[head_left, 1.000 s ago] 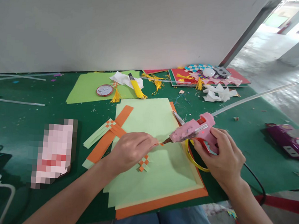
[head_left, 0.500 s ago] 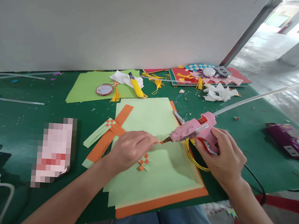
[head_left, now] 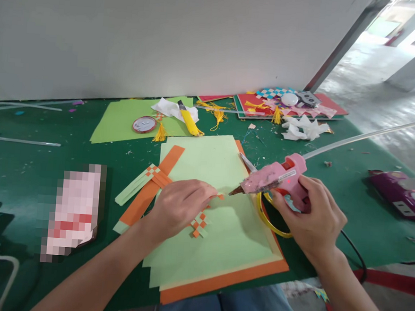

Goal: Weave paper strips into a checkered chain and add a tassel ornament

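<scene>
My right hand (head_left: 318, 218) is wrapped round a pink hot glue gun (head_left: 273, 177) with a clear glue stick (head_left: 361, 139) out of its back. The gun's brown nozzle points left, a small gap from an orange and green paper end (head_left: 220, 196) at my left fingertips. My left hand (head_left: 186, 204) is closed, pinching a woven paper piece (head_left: 200, 224); a checkered part shows below the hand and the rest is hidden. Beneath both lie pale green paper sheets (head_left: 236, 252). Left of them, another woven piece with long strips (head_left: 136, 186) crosses an orange strip (head_left: 169, 161).
Scissors (head_left: 247, 162) and a yellow tape roll (head_left: 272, 222) lie under the glue gun. A yellow cutter (head_left: 189, 118), yellow tassels (head_left: 161, 133) and crumpled tissue (head_left: 307, 128) are at the back. A purple device (head_left: 398, 193) stands right, a blurred-out pink object (head_left: 74, 208) left.
My right hand has drawn the glue gun slightly right and up, so its nozzle has come away from the paper end. My left hand has hardly moved.
</scene>
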`<act>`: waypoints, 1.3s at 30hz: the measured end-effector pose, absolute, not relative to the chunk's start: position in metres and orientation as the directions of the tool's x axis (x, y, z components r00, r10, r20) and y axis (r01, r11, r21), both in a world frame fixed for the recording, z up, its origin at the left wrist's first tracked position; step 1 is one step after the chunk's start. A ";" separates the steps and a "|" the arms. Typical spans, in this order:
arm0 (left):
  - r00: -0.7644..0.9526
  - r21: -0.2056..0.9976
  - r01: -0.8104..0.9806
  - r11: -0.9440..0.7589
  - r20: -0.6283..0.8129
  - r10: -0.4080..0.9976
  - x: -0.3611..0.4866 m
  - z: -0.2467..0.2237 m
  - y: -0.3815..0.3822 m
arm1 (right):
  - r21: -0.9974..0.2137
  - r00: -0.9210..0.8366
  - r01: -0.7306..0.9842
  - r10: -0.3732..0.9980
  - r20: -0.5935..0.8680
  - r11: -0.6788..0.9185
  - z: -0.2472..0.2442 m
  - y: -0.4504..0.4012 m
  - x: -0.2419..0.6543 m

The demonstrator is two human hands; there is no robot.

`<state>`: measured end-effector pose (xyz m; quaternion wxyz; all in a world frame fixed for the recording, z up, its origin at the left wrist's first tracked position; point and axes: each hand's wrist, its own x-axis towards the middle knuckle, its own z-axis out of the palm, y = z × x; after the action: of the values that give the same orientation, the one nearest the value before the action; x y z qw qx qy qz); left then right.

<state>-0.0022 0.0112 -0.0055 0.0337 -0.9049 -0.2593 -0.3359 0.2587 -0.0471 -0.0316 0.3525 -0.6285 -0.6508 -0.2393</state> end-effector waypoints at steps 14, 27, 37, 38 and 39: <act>0.625 0.144 0.479 -0.866 0.637 0.452 -0.004 -0.009 0.010 | -0.144 0.023 0.982 0.671 0.741 0.125 -0.033 -0.047 0.258; 0.603 0.164 0.400 -0.902 0.694 0.393 -0.002 -0.007 0.012 | -0.148 0.046 0.985 0.699 0.714 0.086 -0.034 -0.047 0.258; 0.476 0.547 0.386 -0.743 0.572 0.668 0.002 0.000 0.006 | -0.258 0.371 0.926 0.799 0.474 -0.276 -0.033 -0.032 0.304; 0.454 0.624 0.387 -0.679 0.512 0.729 0.003 0.001 0.005 | -0.239 0.385 0.921 0.809 0.445 -0.307 -0.035 -0.031 0.311; 0.440 0.695 0.379 -0.611 0.445 0.780 0.004 0.001 0.005 | -0.213 0.390 0.920 0.820 0.419 -0.328 -0.037 -0.030 0.317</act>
<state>0.0036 0.0049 0.0012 -0.2572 -0.8085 -0.3584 -0.3894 0.3172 -0.0301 -0.0368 0.2113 -0.8063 -0.5396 -0.1183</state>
